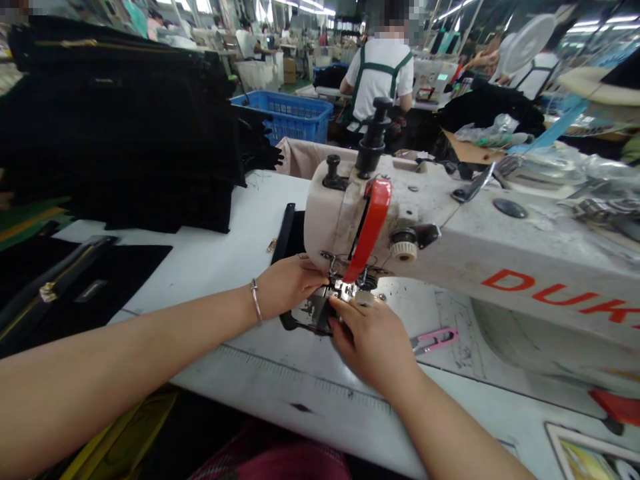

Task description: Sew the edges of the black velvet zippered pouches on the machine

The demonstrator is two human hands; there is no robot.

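Note:
A sewing machine (425, 220) with a red lever cover stands over the work surface. Under its needle area lies a black fabric piece (287, 248), visible behind the head and again at the front edge. My left hand (285, 287), with a bracelet at the wrist, is closed on the fabric just left of the presser foot (345, 288). From the front right, my right hand (375, 340) has its fingers bent together at the fabric's near edge, close to the foot. The fingertips of both hands are partly hidden at the needle. Pink thread snips (435, 340) lie right of my right hand.
A tall stack of black fabric pieces (125, 133) rises at the left. Nearer lies a black piece with a gold zipper (47, 291). A small gold zipper pull (272, 245) rests on the white table (190, 267). Behind are a blue basket (300, 110) and a person (383, 77).

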